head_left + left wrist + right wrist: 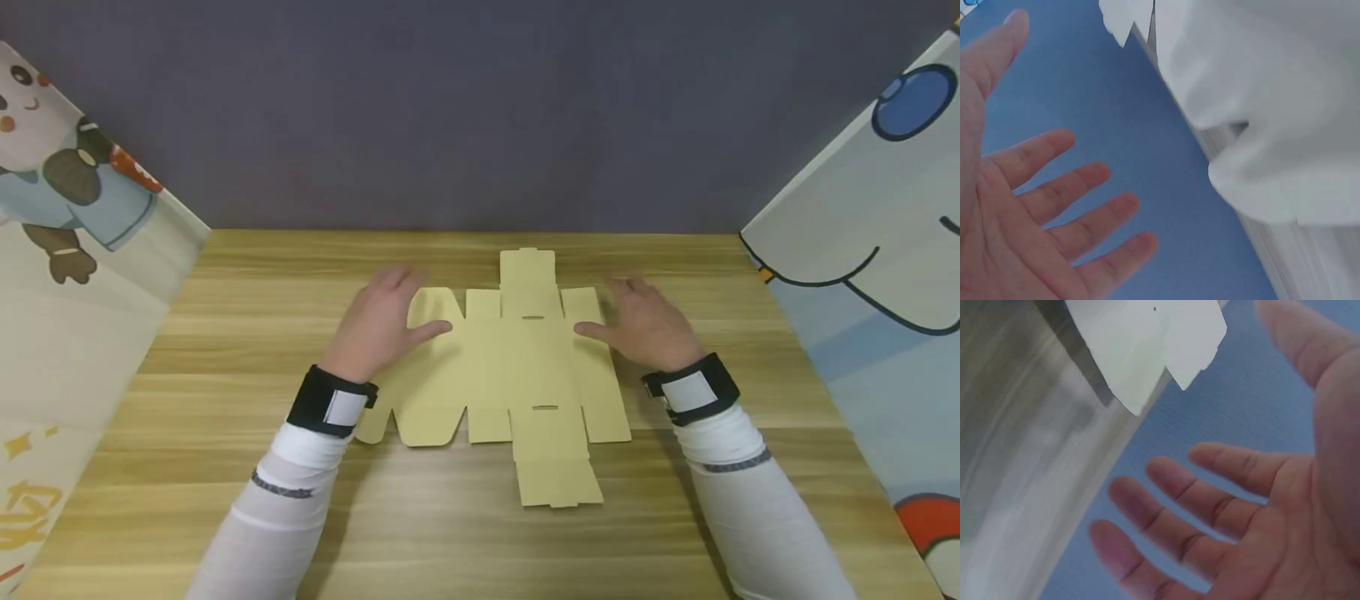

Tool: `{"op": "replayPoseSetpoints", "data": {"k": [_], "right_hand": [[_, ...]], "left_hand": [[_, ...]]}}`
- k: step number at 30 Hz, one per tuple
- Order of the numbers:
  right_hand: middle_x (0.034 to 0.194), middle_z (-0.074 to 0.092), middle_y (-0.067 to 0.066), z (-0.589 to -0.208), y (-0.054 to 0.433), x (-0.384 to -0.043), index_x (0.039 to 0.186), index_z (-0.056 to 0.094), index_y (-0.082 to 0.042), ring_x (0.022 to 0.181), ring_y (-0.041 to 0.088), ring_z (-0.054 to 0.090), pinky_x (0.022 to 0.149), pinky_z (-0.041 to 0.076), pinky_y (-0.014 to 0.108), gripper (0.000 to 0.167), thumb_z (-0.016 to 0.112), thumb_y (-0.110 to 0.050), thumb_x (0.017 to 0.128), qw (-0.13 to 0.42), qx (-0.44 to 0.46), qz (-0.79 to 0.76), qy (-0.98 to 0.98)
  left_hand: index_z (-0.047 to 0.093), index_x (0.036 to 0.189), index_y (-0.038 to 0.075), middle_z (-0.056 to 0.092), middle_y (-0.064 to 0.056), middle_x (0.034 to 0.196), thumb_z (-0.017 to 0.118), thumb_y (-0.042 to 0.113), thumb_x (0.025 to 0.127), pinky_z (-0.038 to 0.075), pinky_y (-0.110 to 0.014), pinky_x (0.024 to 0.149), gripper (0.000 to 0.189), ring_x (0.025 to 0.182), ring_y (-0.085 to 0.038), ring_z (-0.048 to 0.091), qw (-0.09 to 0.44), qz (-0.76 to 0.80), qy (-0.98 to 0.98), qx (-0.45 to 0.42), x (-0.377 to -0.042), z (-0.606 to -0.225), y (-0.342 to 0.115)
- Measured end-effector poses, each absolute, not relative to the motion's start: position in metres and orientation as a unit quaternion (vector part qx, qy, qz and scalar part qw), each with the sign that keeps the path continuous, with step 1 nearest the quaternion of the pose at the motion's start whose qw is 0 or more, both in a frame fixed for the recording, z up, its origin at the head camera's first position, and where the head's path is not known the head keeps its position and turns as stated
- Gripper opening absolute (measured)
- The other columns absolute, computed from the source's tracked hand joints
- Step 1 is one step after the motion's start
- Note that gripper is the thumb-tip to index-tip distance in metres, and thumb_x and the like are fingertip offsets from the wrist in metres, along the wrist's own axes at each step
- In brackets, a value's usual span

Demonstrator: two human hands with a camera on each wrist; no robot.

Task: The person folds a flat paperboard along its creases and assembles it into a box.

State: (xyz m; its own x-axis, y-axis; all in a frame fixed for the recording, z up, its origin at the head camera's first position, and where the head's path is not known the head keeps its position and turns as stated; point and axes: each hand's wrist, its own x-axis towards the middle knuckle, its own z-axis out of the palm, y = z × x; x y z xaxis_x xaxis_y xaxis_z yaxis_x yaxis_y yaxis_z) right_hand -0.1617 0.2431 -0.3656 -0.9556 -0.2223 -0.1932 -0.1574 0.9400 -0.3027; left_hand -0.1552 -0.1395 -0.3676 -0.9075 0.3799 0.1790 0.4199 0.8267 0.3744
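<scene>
A flat, unfolded cardboard box blank (487,358) lies on the wood-grain table, with flaps and two small slots showing. Over its left end hovers my left hand (386,321), fingers spread and thumb pointing inward; part of the cardboard is hidden beneath it. My right hand (645,325) is at the blank's right edge, its thumb overlapping the right panel in the head view. Both palms show bare in the wrist views, with the left fingers (1079,181) and the right fingers (1172,506) apart and nothing between them.
The wood-grain table (247,333) ends at a dark blue-grey panel (480,117) at the back. Side walls with cartoon prints stand left (112,317) and right (825,208). Each wrist wears a black strap, over white sleeves.
</scene>
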Motion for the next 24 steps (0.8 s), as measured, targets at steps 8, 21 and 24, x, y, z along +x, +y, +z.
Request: {"op": "replayPoseSetpoints", "data": {"k": [8, 21, 24], "right_hand": [[0.142, 0.055, 0.038, -0.376, 0.249, -0.160, 0.151, 0.044, 0.014, 0.131, 0.054, 0.053, 0.106, 0.047, 0.067, 0.091, 0.062, -0.061, 0.101, 0.153, -0.065, -0.194, 0.967], [0.101, 0.067, 0.015, -0.393, 0.253, -0.163, 0.108, 0.068, 0.003, 0.087, 0.029, 0.062, 0.077, 0.053, 0.043, 0.062, 0.063, -0.058, 0.102, 0.169, -0.057, -0.218, 0.960], [0.088, 0.059, 0.010, -0.394, 0.253, -0.164, 0.098, 0.065, 0.000, 0.078, 0.024, 0.055, 0.069, 0.046, 0.037, 0.055, 0.064, -0.055, 0.102, 0.177, -0.049, -0.230, 0.956]], "left_hand": [[0.064, 0.142, 0.002, 0.062, -0.021, 0.139, 0.084, 0.048, 0.091, 0.051, -0.053, 0.107, 0.071, 0.128, -0.042, 0.059, 0.034, -0.180, -0.953, -0.242, -0.149, -0.387, -0.114], [0.066, 0.141, 0.005, 0.067, -0.014, 0.134, 0.088, 0.047, 0.086, 0.054, -0.053, 0.098, 0.072, 0.122, -0.039, 0.061, -0.021, -0.143, -0.959, -0.244, -0.135, -0.407, -0.099], [0.069, 0.137, 0.005, 0.067, -0.015, 0.134, 0.088, 0.048, 0.086, 0.055, -0.053, 0.098, 0.070, 0.122, -0.039, 0.061, -0.020, -0.130, -0.959, -0.249, -0.134, -0.407, -0.099]]}}
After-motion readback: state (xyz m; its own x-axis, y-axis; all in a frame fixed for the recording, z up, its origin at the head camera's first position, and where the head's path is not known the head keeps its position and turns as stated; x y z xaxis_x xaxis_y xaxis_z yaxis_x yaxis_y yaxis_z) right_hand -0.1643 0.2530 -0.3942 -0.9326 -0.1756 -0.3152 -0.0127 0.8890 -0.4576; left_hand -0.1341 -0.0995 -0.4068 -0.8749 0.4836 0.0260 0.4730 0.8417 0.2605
